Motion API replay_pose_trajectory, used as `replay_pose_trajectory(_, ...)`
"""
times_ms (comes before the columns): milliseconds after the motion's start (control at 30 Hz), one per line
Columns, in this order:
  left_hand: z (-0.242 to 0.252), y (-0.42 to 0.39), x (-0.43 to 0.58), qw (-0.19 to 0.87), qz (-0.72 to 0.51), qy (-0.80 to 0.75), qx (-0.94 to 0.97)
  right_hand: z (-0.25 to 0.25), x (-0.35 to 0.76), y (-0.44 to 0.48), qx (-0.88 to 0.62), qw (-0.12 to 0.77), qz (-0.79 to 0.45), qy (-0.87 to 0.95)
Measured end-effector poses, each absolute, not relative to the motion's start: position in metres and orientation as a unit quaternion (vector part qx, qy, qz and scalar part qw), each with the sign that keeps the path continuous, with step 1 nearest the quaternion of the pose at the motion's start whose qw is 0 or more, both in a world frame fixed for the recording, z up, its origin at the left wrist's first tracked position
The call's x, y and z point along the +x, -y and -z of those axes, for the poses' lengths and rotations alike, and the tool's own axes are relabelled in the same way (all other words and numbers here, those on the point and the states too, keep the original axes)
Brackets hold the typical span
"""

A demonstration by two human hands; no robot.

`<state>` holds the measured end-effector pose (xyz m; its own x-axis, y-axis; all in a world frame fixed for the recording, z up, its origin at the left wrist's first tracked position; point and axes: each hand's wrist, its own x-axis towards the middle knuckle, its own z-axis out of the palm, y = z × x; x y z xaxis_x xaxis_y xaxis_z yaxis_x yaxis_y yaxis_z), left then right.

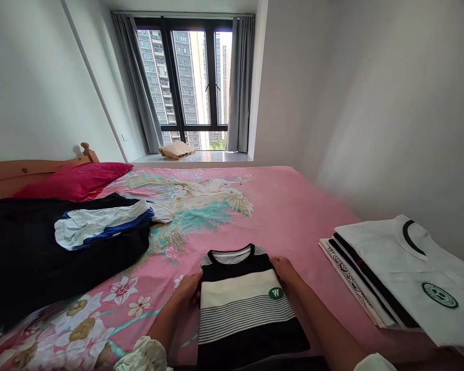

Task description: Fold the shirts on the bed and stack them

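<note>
My striped shirt (243,304) lies folded into a neat rectangle on the pink sheet (301,206), near me and in the middle, collar pointing far and the small green badge up. My 2 hands sit at its far corners. My left hand (187,291) is against the left edge with the fingers close together. Whether they are tucked under the fold I cannot tell. My right hand (286,272) lies flat on the far right corner, fingers together, gripping nothing.

This piece looks folded to me, with only squaring of the edges left on it.

On the right, near the wall, a stack (402,268) of folded shirts sits, at least 3 layers deep, with a white one with a round green emblem on top. That is the finished share.

On the left, a big black garment (42,257) is spread loose, with a crumpled white-and-blue top (100,226) lying on it. Both are unfolded, so at least 2 pieces remain. By my judgement the work is past halfway. The striped shirt is well apart from the stack, not yet on it.
</note>
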<state>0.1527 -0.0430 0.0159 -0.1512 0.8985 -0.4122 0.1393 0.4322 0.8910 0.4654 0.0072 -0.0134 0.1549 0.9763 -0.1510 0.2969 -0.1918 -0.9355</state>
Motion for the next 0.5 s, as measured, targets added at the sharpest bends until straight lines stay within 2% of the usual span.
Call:
replay_pose_trajectory(300,0.002,0.031,0.145,0.49,-0.39,-0.686,0.369,0.029,0.463,-0.017,-0.626,0.43,-0.429,0.489)
replay_pose_trajectory(500,-0.001,0.031,0.133,0.538,-0.359,-0.672,0.362,0.03,0.47,-0.013,-0.607,0.397,-0.511,0.462)
